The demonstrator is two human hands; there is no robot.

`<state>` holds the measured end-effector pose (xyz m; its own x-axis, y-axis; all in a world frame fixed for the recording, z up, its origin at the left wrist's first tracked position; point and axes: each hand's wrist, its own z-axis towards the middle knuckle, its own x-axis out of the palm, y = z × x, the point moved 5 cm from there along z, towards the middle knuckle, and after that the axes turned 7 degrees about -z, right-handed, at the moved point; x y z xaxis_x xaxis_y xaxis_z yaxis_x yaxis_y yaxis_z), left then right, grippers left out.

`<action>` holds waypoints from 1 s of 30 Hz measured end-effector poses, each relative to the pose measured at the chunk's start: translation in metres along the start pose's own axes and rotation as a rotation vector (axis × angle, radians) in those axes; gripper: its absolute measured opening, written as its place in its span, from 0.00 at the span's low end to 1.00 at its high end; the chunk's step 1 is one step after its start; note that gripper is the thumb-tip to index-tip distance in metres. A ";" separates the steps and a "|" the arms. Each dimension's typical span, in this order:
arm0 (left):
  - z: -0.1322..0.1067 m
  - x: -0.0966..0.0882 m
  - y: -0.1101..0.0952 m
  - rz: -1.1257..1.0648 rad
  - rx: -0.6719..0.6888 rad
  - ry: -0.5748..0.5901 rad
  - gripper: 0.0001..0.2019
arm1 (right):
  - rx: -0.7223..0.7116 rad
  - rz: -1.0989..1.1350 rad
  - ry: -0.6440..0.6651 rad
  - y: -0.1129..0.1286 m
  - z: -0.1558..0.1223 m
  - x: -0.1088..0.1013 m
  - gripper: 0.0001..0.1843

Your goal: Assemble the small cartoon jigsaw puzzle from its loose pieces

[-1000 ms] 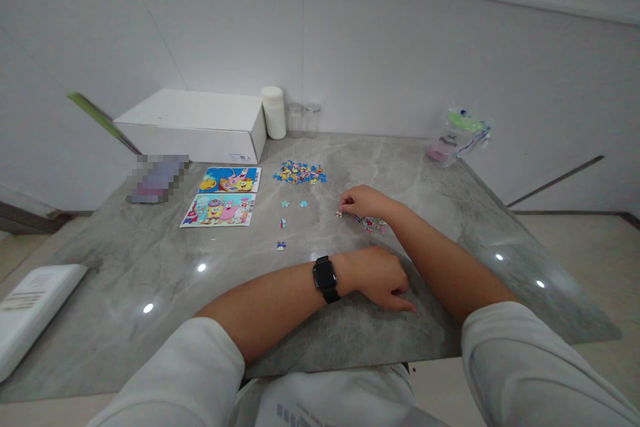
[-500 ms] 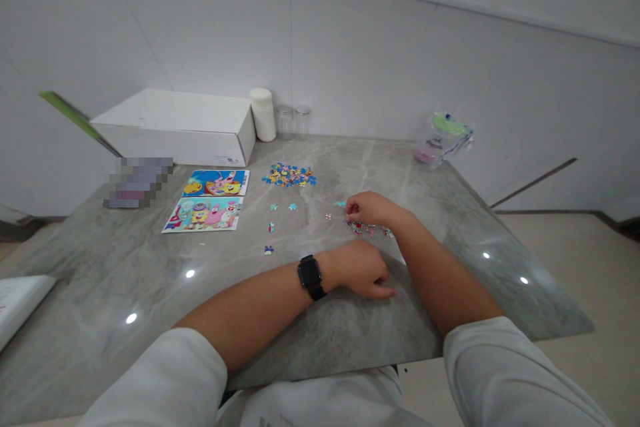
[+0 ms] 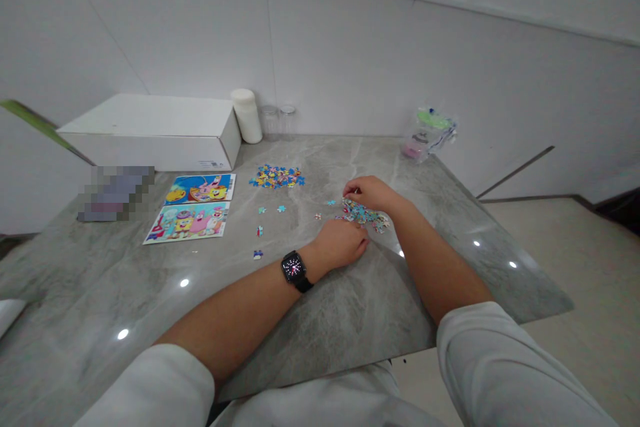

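A loose pile of small multicoloured puzzle pieces (image 3: 365, 215) lies on the grey marbled table between my two hands. My right hand (image 3: 373, 192) reaches over its far side, thumb and fingers pinched together on a puzzle piece at the pile's left end. At the near edge of the pile, my left hand (image 3: 341, 243) rests with fingers curled; whatever they hold, if anything, is hidden. A light blue piece (image 3: 331, 202) and a pale piece (image 3: 318, 216) lie just left of the pile. Farther left are several single pieces, among them a blue one (image 3: 281, 209) and a dark blue-and-white one (image 3: 258, 254).
A second pile of blue and yellow pieces (image 3: 277, 177) sits farther back. Two cartoon picture cards (image 3: 187, 221) lie at left, before a white box (image 3: 145, 150). Beside the box stand a white bottle (image 3: 247, 117) and two clear jars (image 3: 287, 123). A plastic bag (image 3: 427, 137) is at back right.
My left hand has moved forward to the near edge of the pile. My right hand has shifted slightly to the pile's far side, uncovering more pieces. The view has turned a little right.
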<state>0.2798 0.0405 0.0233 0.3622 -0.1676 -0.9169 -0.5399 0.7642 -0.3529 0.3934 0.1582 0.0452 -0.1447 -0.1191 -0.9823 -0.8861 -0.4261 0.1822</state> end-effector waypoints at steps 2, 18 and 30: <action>0.000 -0.009 0.012 0.055 -0.117 -0.114 0.13 | 0.028 0.060 -0.036 -0.010 0.000 -0.008 0.09; 0.001 -0.003 0.049 0.104 -0.250 -0.175 0.13 | 0.039 0.129 -0.093 -0.029 -0.005 -0.019 0.09; 0.002 -0.009 0.061 0.004 -0.301 -0.268 0.11 | 0.087 0.204 -0.121 -0.025 0.004 -0.005 0.08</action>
<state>0.2448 0.0901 0.0103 0.5233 0.0334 -0.8515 -0.7258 0.5411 -0.4248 0.4146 0.1735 0.0452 -0.3715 -0.0841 -0.9246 -0.8669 -0.3251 0.3778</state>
